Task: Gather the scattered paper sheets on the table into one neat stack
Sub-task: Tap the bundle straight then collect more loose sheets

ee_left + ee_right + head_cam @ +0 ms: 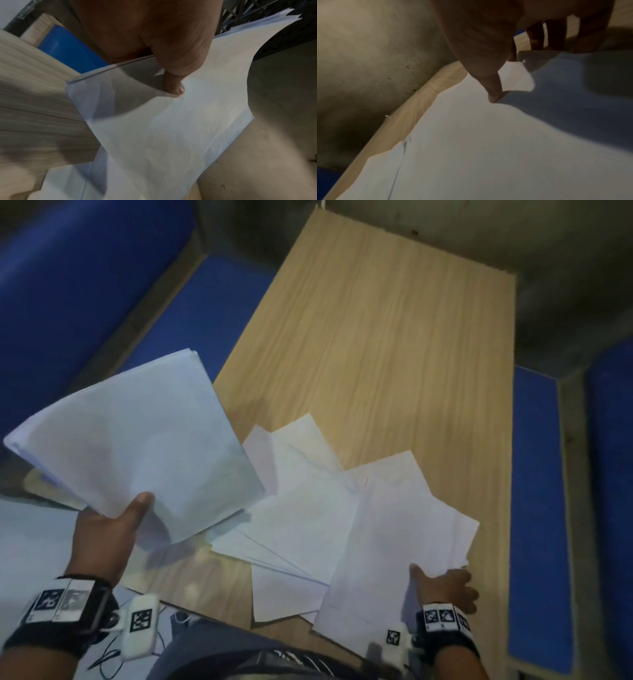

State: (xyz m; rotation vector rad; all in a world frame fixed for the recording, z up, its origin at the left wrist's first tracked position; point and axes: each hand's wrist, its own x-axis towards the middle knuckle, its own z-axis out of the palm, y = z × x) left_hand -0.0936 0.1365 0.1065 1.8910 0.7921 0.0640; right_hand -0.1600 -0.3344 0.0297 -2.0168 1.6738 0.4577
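Note:
My left hand [113, 522] holds a gathered stack of white sheets [137, 440] up above the table's left edge, thumb on top; in the left wrist view the thumb [175, 86] presses the stack [163, 128]. Several loose white sheets [301, 518] lie overlapping on the near part of the wooden table [394, 337]. My right hand [442, 583] pinches the near right corner of a few sheets [394, 542], thumb on top and fingers beneath. The right wrist view shows that thumb [494, 93] on the paper [488, 148].
Blue cushioned benches stand left [102, 285] and right [537, 508] of the table. The table's far half shows bare wood. Beyond it lies a grey floor [513, 234]. A pale surface with a cable [102, 659] sits at the near left.

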